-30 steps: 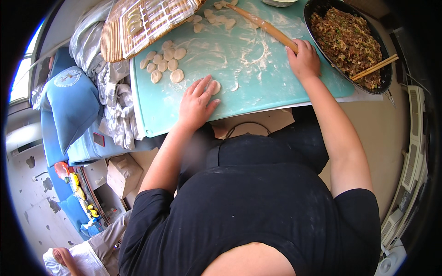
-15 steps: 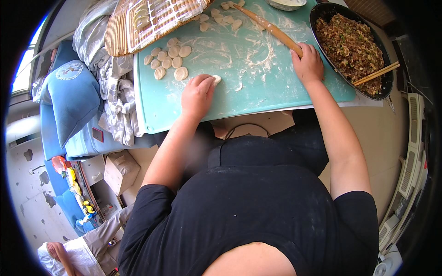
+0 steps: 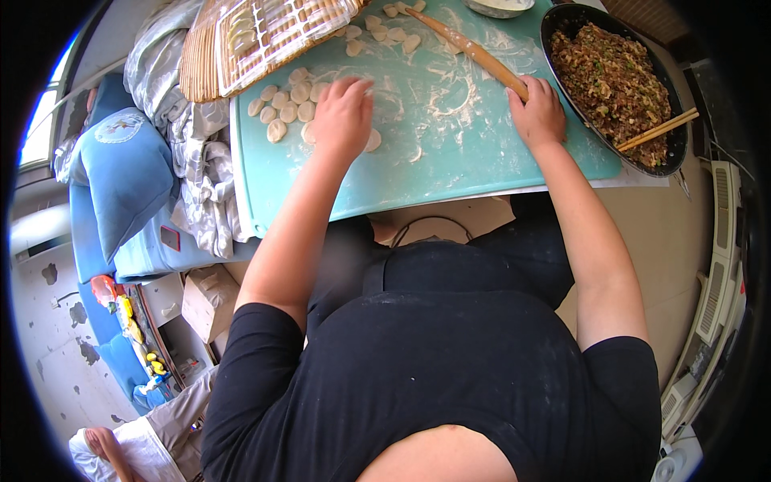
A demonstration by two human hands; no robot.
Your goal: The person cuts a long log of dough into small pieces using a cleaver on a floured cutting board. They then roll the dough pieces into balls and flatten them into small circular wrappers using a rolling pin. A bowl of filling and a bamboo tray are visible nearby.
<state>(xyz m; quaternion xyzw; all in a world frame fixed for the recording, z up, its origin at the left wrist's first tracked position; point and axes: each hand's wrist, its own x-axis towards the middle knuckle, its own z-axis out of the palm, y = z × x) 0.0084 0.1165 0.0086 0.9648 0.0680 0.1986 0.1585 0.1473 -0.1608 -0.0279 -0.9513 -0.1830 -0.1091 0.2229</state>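
On the floury green board, my left hand hovers over or rests among flattened dough rounds, its fingers stretched forward and slightly blurred. Nothing shows in that hand, though its palm is hidden. A pale dough round lies right beside its wrist. My right hand is wrapped round the near end of a wooden rolling pin, which slants away to the far left. Small dough pieces lie near the pin's far tip.
At the right a black pan holds minced filling, with chopsticks across its rim. A bowl of flour stands at the far edge. Far left, a white tray sits on a woven mat. Another person is at lower left.
My left hand has moved forward, away from me, and its fingers have straightened. The dough it pinched now lies on the board as a round. The right hand and rolling pin stay put.
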